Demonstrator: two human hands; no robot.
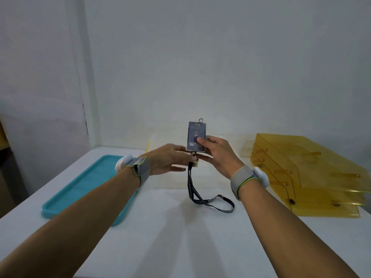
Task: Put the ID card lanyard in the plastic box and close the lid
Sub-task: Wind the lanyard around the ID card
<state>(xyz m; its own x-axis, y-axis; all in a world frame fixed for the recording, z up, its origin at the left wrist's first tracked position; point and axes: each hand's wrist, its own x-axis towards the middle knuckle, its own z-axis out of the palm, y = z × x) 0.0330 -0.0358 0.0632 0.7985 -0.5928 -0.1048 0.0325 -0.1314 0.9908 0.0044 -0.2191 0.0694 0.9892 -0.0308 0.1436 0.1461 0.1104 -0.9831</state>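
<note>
A teal lid [80, 187] lies flat near the left edge of the white bench [180, 237], its near corner hidden under the left forearm. To its right the bench top is bare toward the near edge. The left hand [166, 162] is held above the bench with its fingers spread loosely toward the strap clip below the card; whether it grips anything cannot be told. The ID card [196, 136] stands upright in the air, pinched at its lower part by the right hand [216, 155], thumb on its face. The dark lanyard [202, 197] hangs from it and loops on the bench between the forearms. Behind the hands a clear plastic box [158, 141] shows only faintly. At the right stands a stack of amber trays [305, 175], close to the far right edge. Pale walls meet in a corner behind the bench.
</note>
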